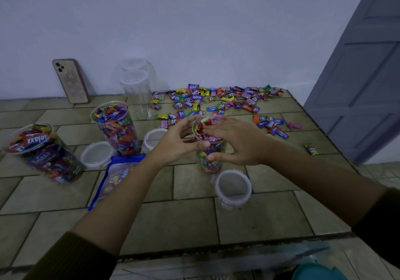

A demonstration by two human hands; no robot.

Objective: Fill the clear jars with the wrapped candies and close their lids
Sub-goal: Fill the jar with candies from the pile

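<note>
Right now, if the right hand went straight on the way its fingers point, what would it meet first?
The candies heaped at the mouth of the jar; the right hand seems to touch them with its fingertips. Just beyond is the left hand gripping the jar, though depth is unclear.

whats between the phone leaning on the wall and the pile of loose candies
Two empty clear jars stand there, one behind the other; the head view shows it.

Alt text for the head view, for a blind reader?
A left hand grips a clear plastic jar packed with wrapped candies while the right hand lays flat fingers over its open mouth. Two more filled open jars stand left on the tiled surface; loose candies lie scattered behind.
</note>
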